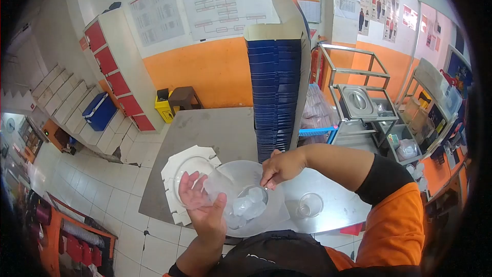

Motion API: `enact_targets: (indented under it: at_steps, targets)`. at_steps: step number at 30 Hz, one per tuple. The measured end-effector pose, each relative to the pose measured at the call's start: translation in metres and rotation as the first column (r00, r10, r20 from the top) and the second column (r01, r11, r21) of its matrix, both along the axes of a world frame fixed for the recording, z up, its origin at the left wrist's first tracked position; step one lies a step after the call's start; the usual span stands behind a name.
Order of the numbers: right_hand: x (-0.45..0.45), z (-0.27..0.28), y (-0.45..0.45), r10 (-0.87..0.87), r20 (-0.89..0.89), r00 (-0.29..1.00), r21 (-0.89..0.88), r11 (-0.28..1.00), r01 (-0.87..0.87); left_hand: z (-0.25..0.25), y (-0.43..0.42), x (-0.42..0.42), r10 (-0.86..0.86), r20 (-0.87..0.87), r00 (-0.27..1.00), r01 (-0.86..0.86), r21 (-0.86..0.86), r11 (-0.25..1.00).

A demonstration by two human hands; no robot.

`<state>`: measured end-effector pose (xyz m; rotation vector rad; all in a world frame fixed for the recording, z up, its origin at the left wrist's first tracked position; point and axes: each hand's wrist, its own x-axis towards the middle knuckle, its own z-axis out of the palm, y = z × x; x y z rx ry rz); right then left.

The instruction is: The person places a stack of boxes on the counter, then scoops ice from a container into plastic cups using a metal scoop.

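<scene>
A whitish translucent tub (pixel 281 206) stands at the table's front edge, with clear plastic bags (pixel 249 205) inside it. My left hand (pixel 202 200) is palm up over the tub's left side, fingers curled around a clear plastic bag or film (pixel 219 187). At the tub's right rim, my right hand (pixel 279 168) is closed on a thin metal handle, probably a spoon's; its far end is hard to make out. Beneath and left of my left hand lies a white notched cardboard piece (pixel 171 172) with a round clear lid on it.
A clear round cup (pixel 310 205) sits on the metal table (pixel 225 125) at the right. Tall stacked blue boxes (pixel 277 87) rise behind the tub. Beyond are a blue basket (pixel 318 132), a metal rack (pixel 359 79), a brown stool (pixel 186 97) and red lockers (pixel 118 84).
</scene>
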<state>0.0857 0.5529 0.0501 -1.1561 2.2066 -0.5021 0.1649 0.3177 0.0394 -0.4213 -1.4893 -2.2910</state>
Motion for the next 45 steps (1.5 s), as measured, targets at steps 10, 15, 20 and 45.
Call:
enact_targets:
  at_steps: [10, 15, 20, 45]
  targets:
    - [0.019, 0.06, 0.041, -0.117, -0.105, 0.988, -0.093, 0.99, 0.108, 0.004, -0.036, -0.026, 0.077, -0.06, 0.995, -0.092, -0.292, 0.952]
    - [0.033, 0.139, 0.049, -0.242, -0.212, 0.947, -0.073, 0.97, 0.232, -0.01, -0.03, -0.022, -0.123, 0.153, 0.981, 0.185, -0.511, 0.84]
    - [0.05, 0.193, -0.004, -0.095, -0.562, 0.822, 0.272, 0.917, 0.292, -0.016, -0.012, -0.019, -0.323, 0.207, 0.924, 0.383, -0.494, 0.78]
    - [0.093, 0.112, -0.049, -0.321, -0.482, 0.815, -0.28, 0.938, 0.203, -0.006, 0.012, -0.002, -0.414, -0.044, 0.909, 0.325, -0.547, 0.772]
